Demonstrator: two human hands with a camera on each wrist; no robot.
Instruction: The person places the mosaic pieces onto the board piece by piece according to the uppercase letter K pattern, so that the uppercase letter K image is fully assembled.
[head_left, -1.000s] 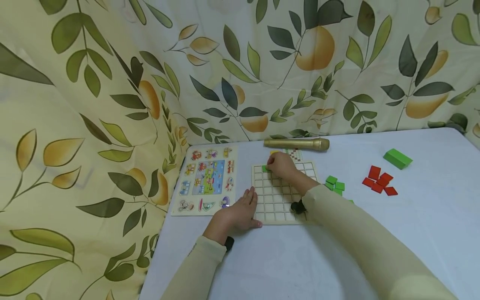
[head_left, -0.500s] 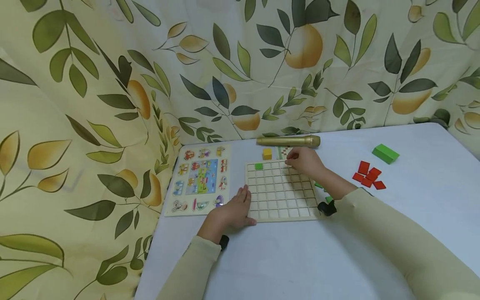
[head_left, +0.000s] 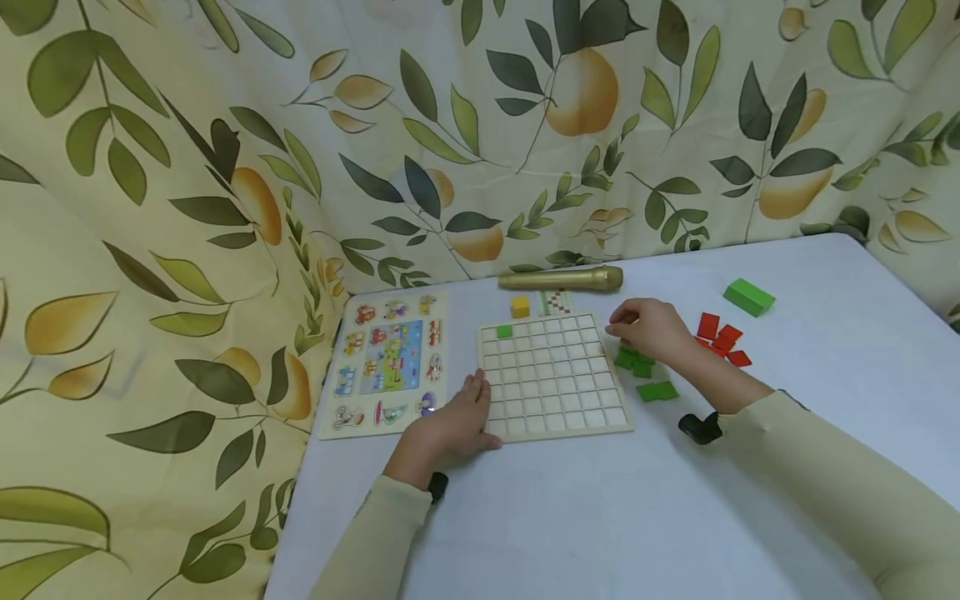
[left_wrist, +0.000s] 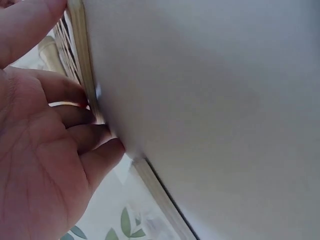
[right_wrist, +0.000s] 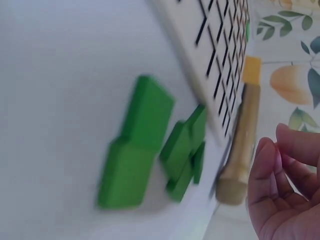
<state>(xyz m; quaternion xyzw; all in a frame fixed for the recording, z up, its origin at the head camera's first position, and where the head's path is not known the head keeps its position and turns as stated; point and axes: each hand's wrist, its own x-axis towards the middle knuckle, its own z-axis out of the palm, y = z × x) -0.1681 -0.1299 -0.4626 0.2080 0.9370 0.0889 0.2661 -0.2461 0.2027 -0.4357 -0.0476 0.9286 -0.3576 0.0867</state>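
A pale wooden grid board [head_left: 555, 387] lies mid-table with one green square tile [head_left: 504, 332] in its upper left part. My left hand [head_left: 450, 429] rests at the board's lower left corner, fingers extended along its side. The left wrist view shows those fingertips right at the board's edge [left_wrist: 82, 45]. Just beyond the board's right side hovers my right hand [head_left: 656, 329], fingers curled, thumb and forefinger tips together with nothing visible between them. Below it lie loose green tiles [head_left: 636, 361], with two more green tiles [right_wrist: 132, 172] side by side nearer me.
Red tiles [head_left: 726, 336] and a green block [head_left: 750, 297] are to the right. A gold microphone [head_left: 560, 278], a yellow cube [head_left: 521, 307] and a patterned card [head_left: 556, 302] sit behind the grid. Left of it lies a picture puzzle board [head_left: 390, 358]. Patterned curtain [head_left: 450, 125] hangs behind.
My right hand has moved from the green tile at the grid's upper left to beyond its right side, leaving that tile on the board. My left hand stays at the board's edge.
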